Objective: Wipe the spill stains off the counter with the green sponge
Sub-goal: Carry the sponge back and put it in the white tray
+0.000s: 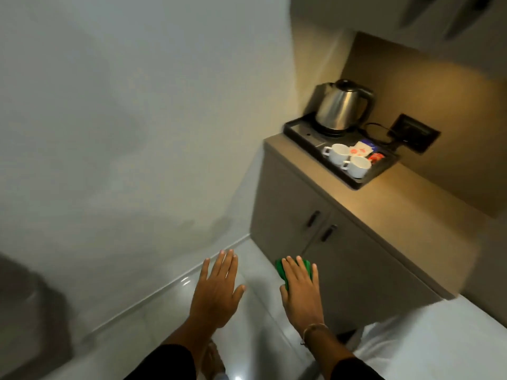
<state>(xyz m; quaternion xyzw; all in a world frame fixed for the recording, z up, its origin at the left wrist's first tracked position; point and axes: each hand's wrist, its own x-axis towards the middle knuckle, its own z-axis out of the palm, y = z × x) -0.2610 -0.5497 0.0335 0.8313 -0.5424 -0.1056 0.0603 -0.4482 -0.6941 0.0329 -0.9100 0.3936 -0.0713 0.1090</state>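
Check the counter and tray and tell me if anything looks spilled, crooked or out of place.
Nothing stands out. The kettle stands upright on the black tray, both cups sit upright beside the packets, and the counter shows no stain in this blurred view.

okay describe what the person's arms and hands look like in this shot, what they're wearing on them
Both hands are bare, no gloves. The left hand has no ring or band that shows. The right hand has a thin light-coloured bracelet around the wrist, with a small loose end hanging at its side. Both forearms are uncovered, and dark, apparently black sleeves begin higher up, at the bottom edge of the picture.
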